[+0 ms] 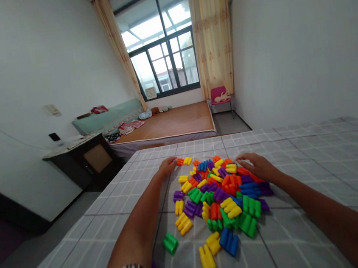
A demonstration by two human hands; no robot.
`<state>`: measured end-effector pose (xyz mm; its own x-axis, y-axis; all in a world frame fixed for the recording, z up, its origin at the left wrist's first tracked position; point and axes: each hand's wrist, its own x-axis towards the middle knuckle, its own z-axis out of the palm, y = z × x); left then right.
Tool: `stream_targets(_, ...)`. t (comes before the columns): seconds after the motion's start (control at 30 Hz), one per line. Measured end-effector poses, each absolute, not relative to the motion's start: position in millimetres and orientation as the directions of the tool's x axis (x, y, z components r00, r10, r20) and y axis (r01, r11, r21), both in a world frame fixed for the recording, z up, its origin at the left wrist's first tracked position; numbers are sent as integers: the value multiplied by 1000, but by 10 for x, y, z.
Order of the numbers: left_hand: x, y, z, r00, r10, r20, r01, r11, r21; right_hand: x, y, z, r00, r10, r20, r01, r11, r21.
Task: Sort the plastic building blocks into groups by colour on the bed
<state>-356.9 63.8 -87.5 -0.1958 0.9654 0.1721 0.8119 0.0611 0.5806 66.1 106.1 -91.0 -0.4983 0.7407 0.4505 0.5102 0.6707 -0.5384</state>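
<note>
A heap of plastic building blocks in yellow, purple, green, blue and orange lies on the checked cloth (118,225). At its far left, my left hand (168,165) has its fingers closed at the end of an orange block (180,162). A yellow block (187,161) sits end to end with that one. My right hand (256,164) is over the far right side of the heap, fingers stretched out and apart, nearest a yellow block (231,168) and some orange ones. Nothing shows in its grasp. Closer to me lie a green block (170,243), a blue block (229,242) and a yellow block (207,259).
Beyond the cloth's far edge stands a bed (177,121) with clothes and soft toys on it. A dark cabinet (95,160) is at the left. A pink chair (219,95) stands by the curtain (212,36), beside the window.
</note>
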Motion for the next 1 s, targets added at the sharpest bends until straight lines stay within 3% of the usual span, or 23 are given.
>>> stream_targets(0.13,-3128,622,-963,17,994,108,809,-77,583,645,1082,-979,-527,779,341,462,599,-654)
stream_targets(0.23,-2777,493,-942,196,964,182,762,-267,591,614,1061,-998,-560,770,305,436,587,-682)
stream_targets(0.3,-2570,349,-835,241,947,212,713,-320,623,614,1061,-1018,-586,760,281,428,585,-689)
stream_targets(0.43,-2357,-81,-408,359,923,139,632,-349,692,662,1101,-1031,-627,738,249,425,592,-685)
stream_targets(0.57,-2601,-784,-75,202,960,193,720,-280,635,756,1164,-944,-669,717,197,441,596,-671)
stream_targets(0.73,-3135,-1865,-185,-27,987,-155,873,99,478,991,1279,-837,-733,680,-36,534,541,-650)
stream_targets(0.8,-3206,-2117,-301,-68,968,-242,871,175,458,1071,1311,-846,-756,648,-98,548,543,-636)
stream_targets(1.0,-2910,-1858,-539,-58,974,-219,754,187,630,1071,1231,-885,-845,534,-39,458,683,-569)
